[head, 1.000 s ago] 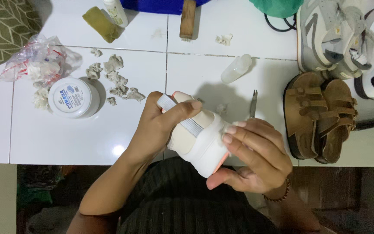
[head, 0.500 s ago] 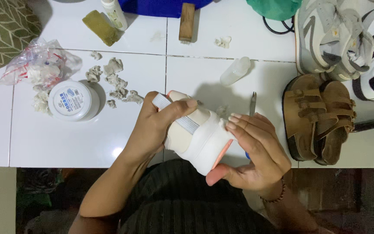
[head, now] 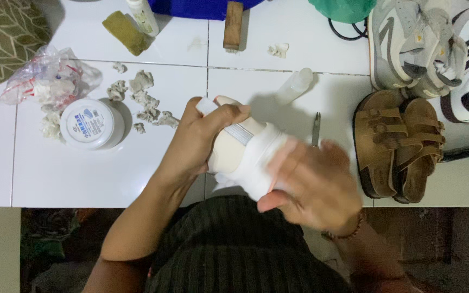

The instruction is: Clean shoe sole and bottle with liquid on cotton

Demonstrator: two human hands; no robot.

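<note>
the left hand [head: 202, 135] grips a white shoe [head: 242, 154] around its upper, fingers curled over the top, holding it just above the near edge of the white table [head: 82, 179] and over the person's lap. the right hand [head: 313, 187] is blurred; it lies against the shoe's near end, fingers loosely bent, and seems to press something white, perhaps a wipe, to the surface, though the blur makes it hard to tell what, if anything, it holds. as a judgement, the shoe looks well into being cleaned: a good many grey, used wads [head: 139, 97] lie scattered near the round white tub [head: 90, 123], which sits with its lid on just beside a clear bag [head: 47, 81] of more wads, and one more wad [head: 279, 50] lies farther back. the shoe's visible side looks pale and fairly clean, but the far side and sole are hidden, so how much remains cannot be told. right of the hands a small metal tool [head: 316, 128] lies on the table, with a small clear bottle [head: 295, 86] behind it. a pair of brown sandals [head: 397, 146] and grey-white sneakers [head: 424, 49] wait at the right, not being handled now, so more work seems left.
</note>
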